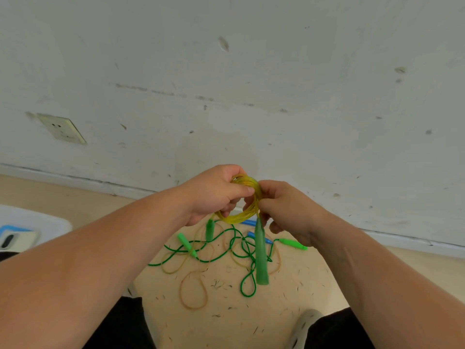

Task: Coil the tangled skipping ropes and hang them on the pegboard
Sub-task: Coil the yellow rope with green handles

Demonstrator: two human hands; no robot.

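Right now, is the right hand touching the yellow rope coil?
Touching. The head view shows the right hand pinching the yellow rope coil at its right side.

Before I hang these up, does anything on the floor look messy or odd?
The green rope lies in a tangle on the floor, crossed with a thin tan cord, and small dark scraps litter it. The yellow coil in the left hand and right hand looks neat.
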